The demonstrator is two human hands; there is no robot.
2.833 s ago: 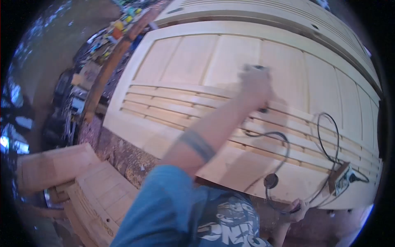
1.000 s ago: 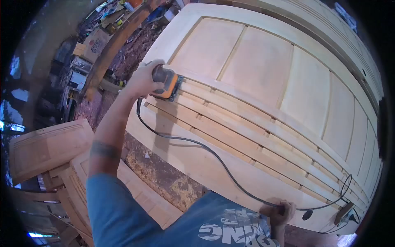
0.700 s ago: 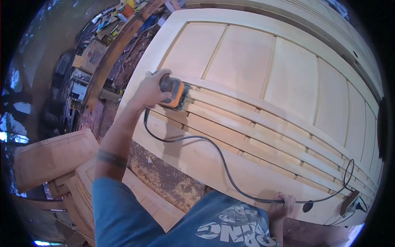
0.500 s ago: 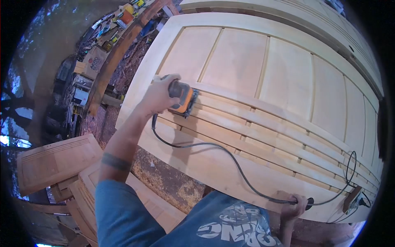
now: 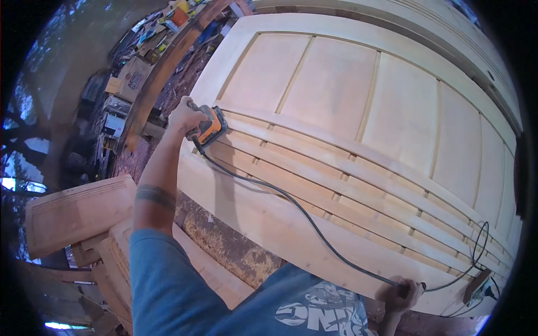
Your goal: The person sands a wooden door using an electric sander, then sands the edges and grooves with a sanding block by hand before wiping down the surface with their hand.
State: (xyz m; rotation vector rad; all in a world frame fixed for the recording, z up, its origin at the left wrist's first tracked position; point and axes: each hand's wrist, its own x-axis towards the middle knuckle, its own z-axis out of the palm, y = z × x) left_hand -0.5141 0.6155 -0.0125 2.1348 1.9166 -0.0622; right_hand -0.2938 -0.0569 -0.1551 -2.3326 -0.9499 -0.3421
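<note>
The left hand [image 5: 185,116], gripping the sander [image 5: 212,126], has shifted toward the wooden panel's [image 5: 246,215] left end, now working its slat ends; the right hand [image 5: 411,294] grips the cord [image 5: 288,195].

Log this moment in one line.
left hand: gripping orange sander | right hand: holding cord | sander: at end of slatted wooden panel

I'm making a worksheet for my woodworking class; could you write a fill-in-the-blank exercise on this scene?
The sander is held in the person's ____ hand.
The cable passes through the ____ hand.
The big panelled door is made of ____.
The T-shirt is ____.

left; right; wood; blue
</note>
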